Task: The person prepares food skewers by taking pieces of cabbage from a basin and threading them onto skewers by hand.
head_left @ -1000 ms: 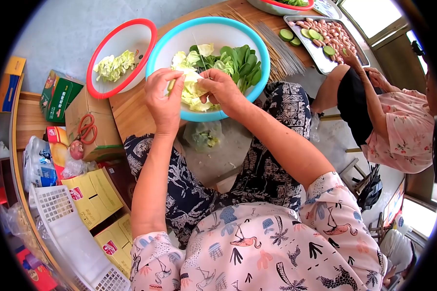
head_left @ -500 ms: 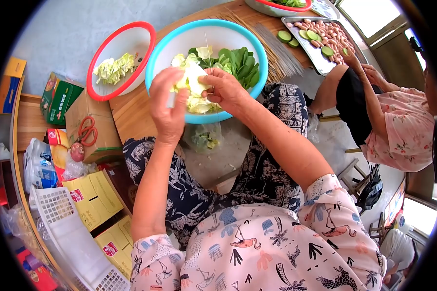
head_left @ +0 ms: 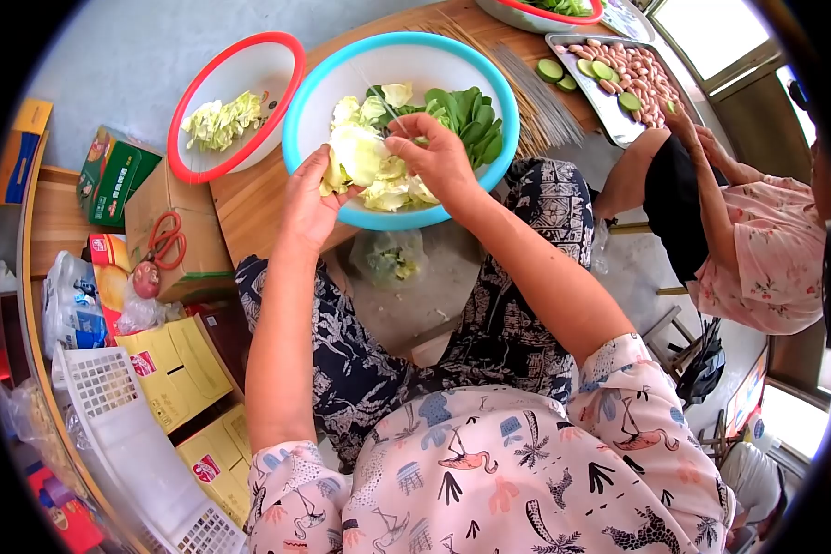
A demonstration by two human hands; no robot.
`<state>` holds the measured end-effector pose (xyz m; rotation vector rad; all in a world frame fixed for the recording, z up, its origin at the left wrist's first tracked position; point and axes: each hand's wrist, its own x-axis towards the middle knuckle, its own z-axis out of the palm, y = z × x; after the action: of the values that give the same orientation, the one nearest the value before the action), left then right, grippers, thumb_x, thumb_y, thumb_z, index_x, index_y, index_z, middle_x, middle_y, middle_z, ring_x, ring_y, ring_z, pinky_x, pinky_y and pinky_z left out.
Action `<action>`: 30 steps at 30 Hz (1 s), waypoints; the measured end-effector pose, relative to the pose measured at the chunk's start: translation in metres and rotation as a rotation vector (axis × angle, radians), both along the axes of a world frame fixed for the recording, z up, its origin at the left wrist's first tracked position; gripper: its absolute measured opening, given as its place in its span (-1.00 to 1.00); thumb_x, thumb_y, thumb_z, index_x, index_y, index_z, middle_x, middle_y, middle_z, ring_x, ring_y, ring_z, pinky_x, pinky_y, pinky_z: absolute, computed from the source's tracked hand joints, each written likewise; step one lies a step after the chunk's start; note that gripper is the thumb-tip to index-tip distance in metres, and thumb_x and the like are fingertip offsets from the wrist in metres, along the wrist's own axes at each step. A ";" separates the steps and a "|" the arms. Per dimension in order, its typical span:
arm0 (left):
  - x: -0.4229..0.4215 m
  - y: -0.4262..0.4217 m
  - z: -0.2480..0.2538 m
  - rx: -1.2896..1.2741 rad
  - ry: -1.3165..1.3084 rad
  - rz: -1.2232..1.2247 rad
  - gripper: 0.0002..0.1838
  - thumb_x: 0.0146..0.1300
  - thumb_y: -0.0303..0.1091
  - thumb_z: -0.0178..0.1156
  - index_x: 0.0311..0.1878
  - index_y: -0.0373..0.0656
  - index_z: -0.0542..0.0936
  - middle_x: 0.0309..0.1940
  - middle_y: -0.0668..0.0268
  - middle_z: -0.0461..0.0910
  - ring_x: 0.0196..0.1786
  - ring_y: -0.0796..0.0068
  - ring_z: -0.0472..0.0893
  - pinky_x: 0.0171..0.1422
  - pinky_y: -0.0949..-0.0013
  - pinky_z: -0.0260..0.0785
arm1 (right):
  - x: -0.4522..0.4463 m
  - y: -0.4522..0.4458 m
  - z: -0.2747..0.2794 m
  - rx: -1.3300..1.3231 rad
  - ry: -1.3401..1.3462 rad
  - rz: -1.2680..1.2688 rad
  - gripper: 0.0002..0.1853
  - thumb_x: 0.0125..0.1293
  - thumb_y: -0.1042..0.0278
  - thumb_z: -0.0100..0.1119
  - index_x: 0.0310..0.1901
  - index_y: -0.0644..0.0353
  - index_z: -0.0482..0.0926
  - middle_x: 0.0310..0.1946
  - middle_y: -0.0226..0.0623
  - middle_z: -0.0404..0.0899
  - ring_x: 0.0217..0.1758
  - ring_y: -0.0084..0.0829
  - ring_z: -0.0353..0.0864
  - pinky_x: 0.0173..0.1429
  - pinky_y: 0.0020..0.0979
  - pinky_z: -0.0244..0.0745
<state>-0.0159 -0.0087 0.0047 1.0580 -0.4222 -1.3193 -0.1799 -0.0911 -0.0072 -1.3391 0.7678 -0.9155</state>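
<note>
My left hand (head_left: 309,198) is closed on a pale yellow-green cabbage leaf (head_left: 358,152) over the near left part of the blue-rimmed basin (head_left: 295,138). My right hand (head_left: 434,162) is beside the leaf, fingers pinched on a thin skewer (head_left: 385,106) that slants up and left; its lower end is hidden. Below the hands, the basin contains more cabbage pieces (head_left: 397,192) on the left and dark green leafy vegetables (head_left: 475,125) on the right.
A red-rimmed basin (head_left: 297,69) with cut cabbage stands left on the wooden table (head_left: 249,208). Bundled skewers (head_left: 549,106) lie to the right. Beyond, a metal tray (head_left: 628,137) bears small sausages and green slices, near another person's hand (head_left: 679,125). Boxes (head_left: 180,226) crowd the left.
My left hand has moved down and left and now grips the cabbage leaf's edge. My right hand has risen a little, and the skewer has tilted from nearly upright to slanting left.
</note>
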 end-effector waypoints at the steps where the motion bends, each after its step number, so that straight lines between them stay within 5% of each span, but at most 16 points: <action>1: 0.000 0.000 0.000 -0.002 0.002 0.002 -0.67 0.34 -0.19 0.06 0.04 -0.19 0.47 -0.07 0.27 0.56 -0.08 0.41 0.59 -0.16 0.31 0.56 | 0.000 -0.002 -0.004 -0.191 0.043 -0.117 -0.74 0.14 0.41 0.24 -0.12 0.26 0.52 -0.39 -0.37 0.51 -0.47 -0.57 0.45 -0.36 -0.52 0.39; 6: -0.009 -0.001 -0.002 0.047 -0.261 0.002 -0.70 0.36 -0.19 0.04 -0.02 -0.20 0.52 -0.12 0.29 0.56 -0.15 0.51 0.58 -0.20 0.35 0.56 | -0.003 0.004 0.008 -0.253 0.148 -0.029 -0.76 0.05 0.42 0.30 -0.19 0.22 0.60 -0.35 -0.37 0.49 -0.44 -0.54 0.41 -0.31 -0.49 0.40; 15: -0.013 -0.001 -0.001 0.037 -0.297 -0.083 -0.62 0.38 -0.15 0.01 0.11 -0.22 0.46 -0.07 0.31 0.55 -0.06 0.53 0.54 -0.07 0.30 0.50 | 0.000 0.007 0.009 -0.298 0.237 0.066 -0.80 0.01 0.38 0.33 -0.32 0.21 0.58 -0.32 -0.33 0.46 -0.42 -0.47 0.42 -0.32 -0.42 0.39; 22: -0.016 0.001 0.008 0.037 -0.270 -0.076 -0.62 0.37 -0.16 0.01 0.09 -0.24 0.47 -0.07 0.30 0.55 -0.09 0.55 0.56 -0.06 0.35 0.49 | -0.004 0.007 0.018 -0.330 0.330 0.024 -0.83 0.04 0.37 0.31 -0.40 0.24 0.54 -0.49 -0.28 0.49 -0.47 -0.45 0.47 -0.33 -0.39 0.40; 30: -0.020 -0.003 0.000 -0.126 -0.273 -0.063 -0.68 0.20 -0.41 0.25 -0.01 -0.35 0.53 -0.20 0.30 0.61 -0.19 0.64 0.57 -0.09 0.58 0.43 | -0.003 0.007 0.015 -0.276 0.326 -0.024 -0.83 0.06 0.37 0.29 -0.38 0.28 0.54 -0.57 -0.27 0.53 -0.50 -0.45 0.51 -0.35 -0.41 0.43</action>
<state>-0.0361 -0.0118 0.0043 1.1296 -0.7390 -1.1892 -0.1827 -0.0842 0.0080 -1.7537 0.9315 -0.8536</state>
